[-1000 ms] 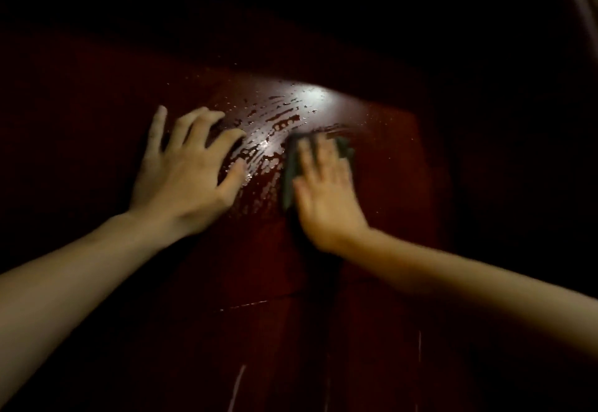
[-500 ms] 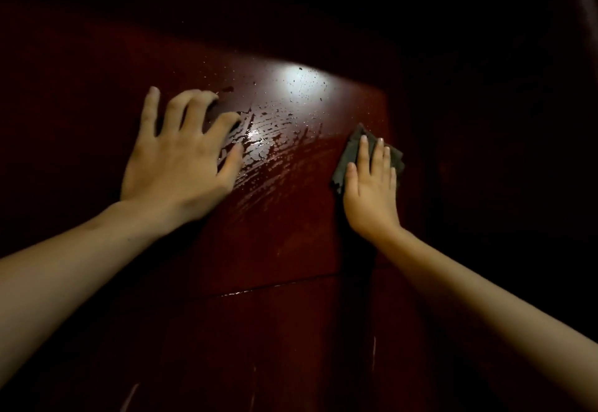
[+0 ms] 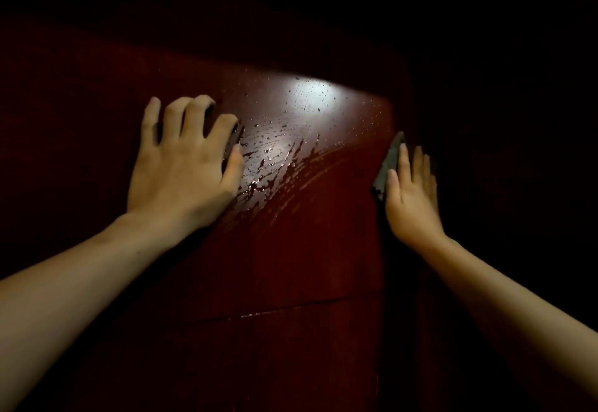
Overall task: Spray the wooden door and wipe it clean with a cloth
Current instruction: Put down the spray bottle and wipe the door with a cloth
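One head-worn wide-angle camera faces the wooden door (image 3: 307,249) from close up.

The left hand (image 3: 181,172) rested on the dark red wooden door (image 3: 291,249), its fingers (image 3: 151,120) spread and slightly arched. The right hand (image 3: 409,198) lay flat, pressing a dark cloth (image 3: 388,165) against the door near its right edge. Wet droplets and streaks (image 3: 278,165) glistened between the two hands.

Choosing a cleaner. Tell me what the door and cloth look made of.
Door: looks like dark red-brown wood with a glossy varnish; it mirrors the light, and spray droplets bead on it. Cloth: dark grey, matte, probably soft fabric, flat under the right hand; weave too dim to tell.
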Demonstrator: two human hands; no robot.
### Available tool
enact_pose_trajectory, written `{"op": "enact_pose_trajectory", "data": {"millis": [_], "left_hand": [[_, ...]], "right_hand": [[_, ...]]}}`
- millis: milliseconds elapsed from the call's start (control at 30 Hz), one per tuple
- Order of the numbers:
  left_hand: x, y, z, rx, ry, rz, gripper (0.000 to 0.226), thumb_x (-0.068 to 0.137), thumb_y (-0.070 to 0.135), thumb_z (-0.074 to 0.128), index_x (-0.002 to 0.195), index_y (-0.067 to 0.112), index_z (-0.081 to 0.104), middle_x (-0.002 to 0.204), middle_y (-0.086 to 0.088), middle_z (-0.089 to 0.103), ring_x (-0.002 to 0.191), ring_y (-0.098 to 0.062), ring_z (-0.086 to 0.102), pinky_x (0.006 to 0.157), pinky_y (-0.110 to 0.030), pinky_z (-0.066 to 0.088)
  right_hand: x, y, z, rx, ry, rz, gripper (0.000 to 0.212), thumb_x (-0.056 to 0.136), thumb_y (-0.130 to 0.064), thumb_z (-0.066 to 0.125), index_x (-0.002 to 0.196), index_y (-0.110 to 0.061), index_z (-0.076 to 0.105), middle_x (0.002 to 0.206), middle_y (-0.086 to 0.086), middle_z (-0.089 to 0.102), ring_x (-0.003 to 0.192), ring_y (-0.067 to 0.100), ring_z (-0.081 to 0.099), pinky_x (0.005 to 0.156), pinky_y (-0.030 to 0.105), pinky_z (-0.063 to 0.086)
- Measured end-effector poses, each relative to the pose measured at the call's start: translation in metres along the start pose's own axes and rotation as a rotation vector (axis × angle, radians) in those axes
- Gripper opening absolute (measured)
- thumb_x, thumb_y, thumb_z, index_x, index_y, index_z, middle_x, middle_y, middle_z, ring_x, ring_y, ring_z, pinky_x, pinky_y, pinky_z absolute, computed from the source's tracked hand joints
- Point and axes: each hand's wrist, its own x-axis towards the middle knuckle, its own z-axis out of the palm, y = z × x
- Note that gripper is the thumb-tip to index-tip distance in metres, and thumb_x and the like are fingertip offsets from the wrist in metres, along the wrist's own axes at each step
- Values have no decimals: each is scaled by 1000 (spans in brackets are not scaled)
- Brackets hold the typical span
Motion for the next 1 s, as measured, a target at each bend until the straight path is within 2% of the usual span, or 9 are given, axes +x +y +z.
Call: {"op": "enact_pose_trajectory", "data": {"millis": [100,167,300,400,500,667,800,900,1000], "left_hand": [[0,-1,-2,-27,4,-7,53,99,47,31,138,19,54,150,-14,44,147,-34,31,128,-58,10],[0,0,-1,-21,7,-8,53,99,47,31,138,20,55,150,-13,44,148,-32,31,129,-58,8],[2,-5,-4,-52,48,-49,51,99,43,34,136,18,58,147,-12,48,146,-33,34,127,-61,7],[3,4,-1,-25,65,-94,50,99,42,35,134,17,59,147,-13,49,145,-35,35,126,-63,10],[3,-3,-6,26,13,-48,54,99,45,32,137,16,58,149,-14,47,144,-37,37,125,-63,13],[7,-35,-19,159,6,-55,56,99,50,31,137,18,55,150,-15,45,143,-39,37,123,-67,13],[-2,-44,-18,122,-9,-73,58,100,51,30,142,17,51,153,-15,40,147,-39,31,124,-66,14],[-1,-43,-20,66,-8,-68,56,101,50,29,142,19,50,152,-14,40,148,-37,29,126,-62,11],[-2,-47,-23,-48,50,-77,52,101,47,32,141,20,52,152,-12,41,148,-34,30,127,-58,8]], "right_hand": [[-28,-13,11,27,27,41,66,102,-46,10,163,-22,0,171,11,-8,157,25,-10,127,52,2],[-60,-50,17,-26,28,-151,70,97,-48,10,162,-22,3,170,11,-7,157,26,-10,126,53,5],[-109,-123,22,-99,-53,-676,65,103,-44,27,163,-26,8,171,10,-4,157,27,-13,127,52,0],[-95,-109,14,-128,-75,-838,64,105,-46,30,163,-29,10,171,7,-4,157,24,-13,127,48,0],[-77,-68,17,-137,-40,-751,66,102,-48,31,163,-30,11,171,6,-2,158,23,-8,128,46,5],[-49,53,6,-14,-80,-237,65,98,-54,12,157,-34,-6,167,-3,-20,154,11,-23,127,50,2],[-53,54,5,56,-57,-6,68,98,-56,6,160,-34,-7,168,-2,-21,154,13,-24,127,47,-5],[-55,1,8,42,-19,-25,69,98,-51,9,162,-25,-1,170,7,-13,156,22,-16,127,48,-3],[-61,-78,12,-36,-7,-275,69,98,-50,11,162,-24,1,170,9,-11,157,27,-13,127,50,0]]}}
